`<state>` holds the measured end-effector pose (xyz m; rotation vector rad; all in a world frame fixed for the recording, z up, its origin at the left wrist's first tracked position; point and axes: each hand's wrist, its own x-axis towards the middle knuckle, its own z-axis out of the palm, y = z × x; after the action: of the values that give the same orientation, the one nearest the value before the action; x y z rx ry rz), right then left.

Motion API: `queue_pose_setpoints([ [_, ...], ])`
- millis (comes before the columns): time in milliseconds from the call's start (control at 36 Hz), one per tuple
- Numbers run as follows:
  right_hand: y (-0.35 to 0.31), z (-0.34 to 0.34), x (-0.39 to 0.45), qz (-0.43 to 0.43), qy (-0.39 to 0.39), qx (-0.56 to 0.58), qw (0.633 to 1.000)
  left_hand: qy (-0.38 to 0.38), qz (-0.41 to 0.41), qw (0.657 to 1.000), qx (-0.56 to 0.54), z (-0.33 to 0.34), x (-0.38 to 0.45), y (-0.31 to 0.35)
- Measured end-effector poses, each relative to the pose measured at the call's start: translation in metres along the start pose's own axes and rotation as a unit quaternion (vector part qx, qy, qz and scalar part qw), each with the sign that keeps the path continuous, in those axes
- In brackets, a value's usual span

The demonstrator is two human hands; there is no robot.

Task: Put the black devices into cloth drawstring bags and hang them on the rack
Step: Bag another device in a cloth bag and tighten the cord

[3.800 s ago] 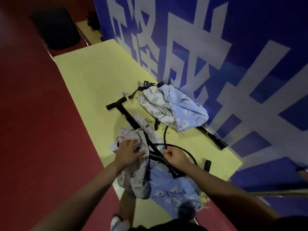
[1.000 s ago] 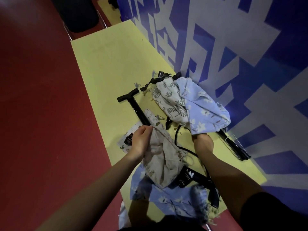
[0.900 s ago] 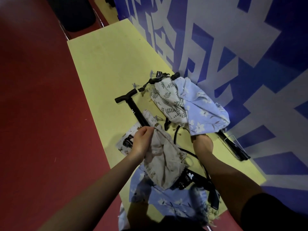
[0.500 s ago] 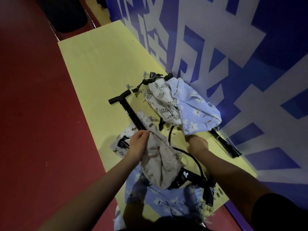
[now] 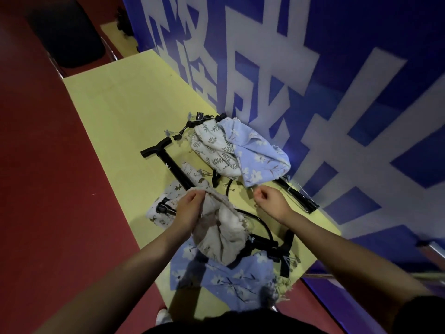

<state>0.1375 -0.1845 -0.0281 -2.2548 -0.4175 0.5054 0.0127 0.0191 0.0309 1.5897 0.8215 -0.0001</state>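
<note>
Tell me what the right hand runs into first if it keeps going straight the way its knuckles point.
Most likely the pale blue flowered cloth bag, whose lower edge lies just beyond the right hand. Depth is unclear from this single view, so the hand may pass above it.

The single head-worn wide-angle camera is looking forward and steeply down from above the person's chest. It is facing a pale yellow rectangular tabletop (image 5: 115, 112) running away toward the upper left, with a blue wall banner bearing large white characters (image 5: 301, 68) rising along its right side. The view is sitting close, apparently within arm's reach, and the edges are bending noticeably.
</note>
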Motion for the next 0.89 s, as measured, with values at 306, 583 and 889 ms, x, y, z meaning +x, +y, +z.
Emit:
queue_pose_setpoints([
  [306, -0.077, 0.043, -0.076, -0.019, -0.09, -0.024, 0.995, -0.013, 0.027, 1.0, -0.001, 0.009, -0.02, 0.007],
  [583, -0.065, 0.023, -0.078, -0.001, -0.052, -0.103, 0.993, -0.009, -0.027, 0.998, -0.062, -0.011, -0.034, 0.003],
  [889, -0.039, 0.034, -0.083, 0.1, -0.044, -0.084, 0.991, 0.013, -0.036, 0.992, -0.122, -0.018, -0.043, -0.01],
])
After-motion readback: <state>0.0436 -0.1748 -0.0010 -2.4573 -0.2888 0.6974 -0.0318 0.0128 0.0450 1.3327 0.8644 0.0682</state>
